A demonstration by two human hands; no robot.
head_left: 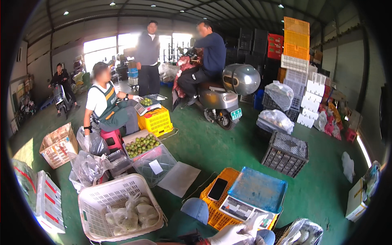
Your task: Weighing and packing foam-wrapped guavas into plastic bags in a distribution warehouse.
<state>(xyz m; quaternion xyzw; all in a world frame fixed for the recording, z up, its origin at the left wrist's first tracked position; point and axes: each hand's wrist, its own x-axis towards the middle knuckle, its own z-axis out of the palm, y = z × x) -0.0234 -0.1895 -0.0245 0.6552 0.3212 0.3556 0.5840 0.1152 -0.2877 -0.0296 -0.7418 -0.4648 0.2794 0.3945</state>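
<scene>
My left hand [229, 235], in a white glove, reaches in from the bottom edge with its fingers curled toward my right hand [255, 225]. The right hand is gloved too, and its fingers are mostly hidden where the hands meet. Whether anything is between them I cannot make out. Both are just in front of a weighing scale [239, 208] with a blue tray [258, 188]. Under the scale is a yellow plastic crate [228, 178], and a black phone [217, 189] lies on its left part. Left of my knee, a white basket [102, 185] holds bagged pale round produce [136, 214].
A black crate of bagged produce [304, 234] stands at lower right. Ahead are a flat sheet [179, 179], a grey crate [156, 164] and green fruit [141, 146]. A seated co-worker [107, 100] touches fruit on another scale. Someone sits on a scooter [220, 98]; another person [148, 57] stands nearby.
</scene>
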